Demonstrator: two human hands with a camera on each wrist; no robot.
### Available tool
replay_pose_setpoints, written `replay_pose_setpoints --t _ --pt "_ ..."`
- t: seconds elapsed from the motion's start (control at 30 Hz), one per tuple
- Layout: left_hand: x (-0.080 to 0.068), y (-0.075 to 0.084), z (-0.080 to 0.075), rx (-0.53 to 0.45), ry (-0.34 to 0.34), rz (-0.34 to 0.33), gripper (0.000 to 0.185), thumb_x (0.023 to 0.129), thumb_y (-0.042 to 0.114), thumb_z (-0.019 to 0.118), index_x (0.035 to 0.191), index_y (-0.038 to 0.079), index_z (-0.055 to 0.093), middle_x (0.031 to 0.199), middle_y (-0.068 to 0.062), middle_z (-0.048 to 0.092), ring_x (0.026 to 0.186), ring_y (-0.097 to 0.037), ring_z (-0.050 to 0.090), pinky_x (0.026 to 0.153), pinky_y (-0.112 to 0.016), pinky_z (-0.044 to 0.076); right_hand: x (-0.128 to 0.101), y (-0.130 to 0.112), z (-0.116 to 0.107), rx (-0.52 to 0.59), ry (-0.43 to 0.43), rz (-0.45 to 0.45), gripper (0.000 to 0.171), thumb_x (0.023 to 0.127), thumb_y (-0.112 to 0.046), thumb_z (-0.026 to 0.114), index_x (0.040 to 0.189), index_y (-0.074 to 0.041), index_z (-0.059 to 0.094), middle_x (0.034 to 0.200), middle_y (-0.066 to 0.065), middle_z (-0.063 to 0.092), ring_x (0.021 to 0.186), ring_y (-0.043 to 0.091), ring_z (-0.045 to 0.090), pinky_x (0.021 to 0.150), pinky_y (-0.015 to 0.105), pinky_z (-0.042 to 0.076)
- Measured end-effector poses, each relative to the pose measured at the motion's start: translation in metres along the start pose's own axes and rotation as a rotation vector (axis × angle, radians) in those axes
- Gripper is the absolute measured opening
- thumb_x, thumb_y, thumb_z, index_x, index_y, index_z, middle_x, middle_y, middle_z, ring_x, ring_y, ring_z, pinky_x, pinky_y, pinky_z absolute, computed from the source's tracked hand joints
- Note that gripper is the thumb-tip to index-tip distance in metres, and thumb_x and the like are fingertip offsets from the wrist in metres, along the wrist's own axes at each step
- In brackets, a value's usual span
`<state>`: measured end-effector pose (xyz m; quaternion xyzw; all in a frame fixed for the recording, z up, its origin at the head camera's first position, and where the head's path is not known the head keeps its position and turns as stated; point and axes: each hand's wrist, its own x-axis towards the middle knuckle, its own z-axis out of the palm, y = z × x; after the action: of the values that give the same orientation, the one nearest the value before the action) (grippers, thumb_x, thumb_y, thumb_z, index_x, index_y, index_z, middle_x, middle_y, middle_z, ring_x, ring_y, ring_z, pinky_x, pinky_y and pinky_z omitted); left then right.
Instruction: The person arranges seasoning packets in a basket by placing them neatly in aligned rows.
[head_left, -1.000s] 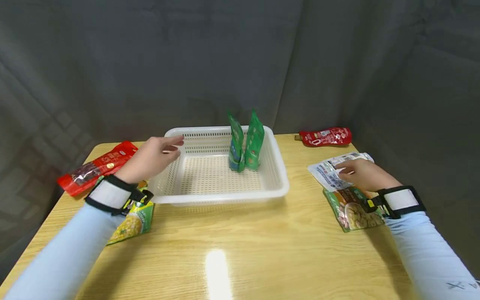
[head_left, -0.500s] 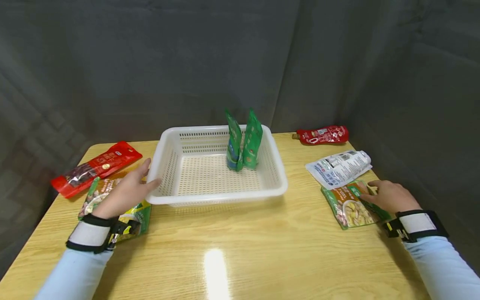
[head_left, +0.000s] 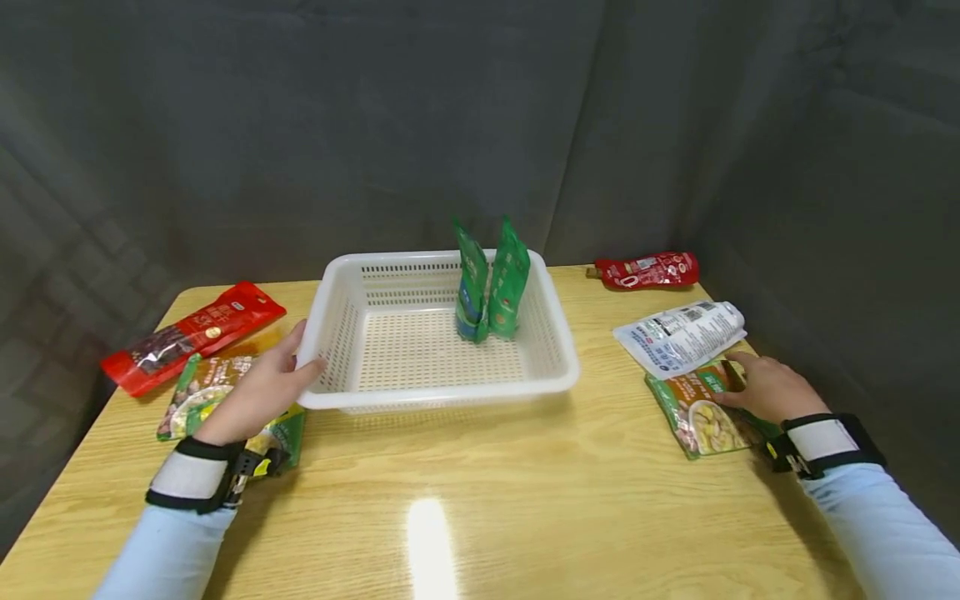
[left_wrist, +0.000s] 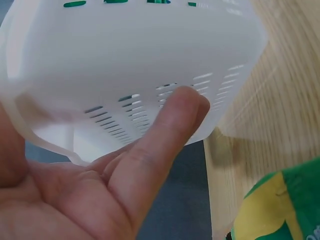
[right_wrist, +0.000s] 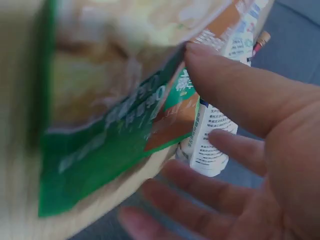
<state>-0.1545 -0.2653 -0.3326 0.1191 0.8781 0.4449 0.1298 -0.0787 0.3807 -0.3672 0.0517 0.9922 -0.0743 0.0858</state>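
My left hand [head_left: 288, 375] lies over a green-yellow snack pouch [head_left: 197, 393], and its straight fingers [left_wrist: 172, 125] touch the outer left-front corner of the white slotted basket [head_left: 442, 393]. Two green pouches [head_left: 491, 283] stand upright in the basket's back right part. My right hand [head_left: 753, 385] rests at the right edge of a green-orange nut pouch [head_left: 697, 412]. In the right wrist view the thumb [right_wrist: 225, 80] touches that pouch [right_wrist: 110, 115] while the other fingers are spread and loose. A white pouch [head_left: 678, 337] lies just beyond it.
A red pouch [head_left: 195, 333] lies at the table's left edge and a red spouted pouch [head_left: 648, 271] at the back right corner. The wooden table [head_left: 480, 508] is backed by a grey curtain.
My left hand dropped from above the basket's rim to its left-front corner. My right hand left the white pouch, drew back to the nut pouch and crept slightly forward along it.
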Motion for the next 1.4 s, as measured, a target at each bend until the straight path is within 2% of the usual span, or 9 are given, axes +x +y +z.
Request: replay_pose_setpoints --t 0.2,0.4,0.53,0.7,0.87,1.07,1.17,1.33,1.4 --pt "0.001 0.001 -0.001 0.003 0.001 0.036 0.077 0.103 0.026 0.054 0.16 0.009 0.005 0.153 -0.029 0.031 0.116 -0.047 0.053 0.088 -0.059 0.048 -0.014 -0.002 0.006 -0.053 0.015 -0.09 0.081 0.081 -0.042 0.08 0.127 0.018 0.051 0.106 0.037 0.06 0.089 0.045 0.061 0.072 0.058 0.051" --pt "0.0 -0.003 0.001 -0.01 0.005 0.022 0.077 0.103 0.025 0.055 0.16 0.011 0.005 0.152 -0.029 0.032 0.113 -0.047 0.055 0.086 -0.058 0.05 -0.024 0.001 0.012 0.054 -0.013 0.017 0.111 0.08 -0.06 0.074 0.132 0.028 0.03 0.115 0.049 0.049 0.093 0.057 0.056 0.072 0.062 0.05" --pt "-0.003 -0.004 0.001 -0.014 0.014 0.0 0.077 0.103 0.027 0.054 0.16 0.01 0.005 0.15 -0.03 0.035 0.111 -0.046 0.057 0.084 -0.056 0.053 -0.017 0.004 0.016 0.186 -0.061 0.078 0.113 0.08 -0.057 0.075 0.13 0.03 0.025 0.107 0.044 0.05 0.085 0.045 0.058 0.067 0.049 0.051" --pt "-0.002 -0.004 0.003 -0.034 0.018 0.024 0.074 0.104 0.023 0.053 0.159 0.007 0.006 0.15 -0.03 0.035 0.111 -0.046 0.057 0.085 -0.056 0.053 -0.013 0.008 0.017 0.373 -0.161 0.156 0.104 0.081 -0.057 0.075 0.127 0.028 0.034 0.104 0.034 0.056 0.084 0.033 0.056 0.067 0.035 0.048" --pt "0.001 -0.002 0.005 -0.064 0.021 0.043 0.073 0.104 0.017 0.051 0.16 0.009 0.005 0.153 -0.028 0.031 0.118 -0.048 0.051 0.09 -0.062 0.047 -0.016 0.008 0.008 0.516 -0.256 0.127 0.081 0.093 -0.048 0.065 0.13 0.022 0.044 0.107 0.022 0.062 0.088 0.027 0.057 0.071 0.033 0.048" --pt "0.004 -0.001 0.008 -0.086 0.01 0.047 0.074 0.103 0.012 0.047 0.16 0.012 0.0 0.157 -0.026 0.022 0.125 -0.049 0.044 0.093 -0.069 0.04 -0.026 -0.003 -0.011 0.525 -0.206 -0.001 0.066 0.102 -0.034 0.055 0.134 0.022 0.04 0.119 0.03 0.056 0.099 0.035 0.056 0.074 0.037 0.05" --pt "0.004 0.0 0.009 -0.087 0.012 0.047 0.074 0.103 0.011 0.045 0.16 0.011 -0.003 0.158 -0.027 0.019 0.13 -0.05 0.039 0.095 -0.07 0.037 -0.03 -0.013 -0.025 0.515 -0.16 -0.044 0.06 0.103 -0.03 0.055 0.134 0.02 0.044 0.12 0.029 0.056 0.098 0.031 0.059 0.072 0.035 0.051" --pt "0.003 0.001 0.012 -0.122 -0.002 0.04 0.075 0.102 0.006 0.042 0.158 0.009 -0.007 0.158 -0.028 0.014 0.133 -0.05 0.034 0.097 -0.071 0.035 -0.033 -0.034 -0.058 0.42 -0.079 -0.085 0.056 0.103 -0.03 0.054 0.134 0.016 0.047 0.122 0.032 0.057 0.088 0.018 0.058 0.066 0.03 0.05" --pt "0.002 0.001 0.014 -0.128 -0.009 0.027 0.075 0.102 0.005 0.041 0.158 0.009 -0.009 0.158 -0.029 0.014 0.131 -0.05 0.036 0.097 -0.071 0.036 -0.036 -0.043 -0.071 0.408 -0.048 -0.07 0.058 0.103 -0.033 0.053 0.134 0.016 0.046 0.118 0.032 0.059 0.072 0.014 0.054 0.056 0.03 0.047"
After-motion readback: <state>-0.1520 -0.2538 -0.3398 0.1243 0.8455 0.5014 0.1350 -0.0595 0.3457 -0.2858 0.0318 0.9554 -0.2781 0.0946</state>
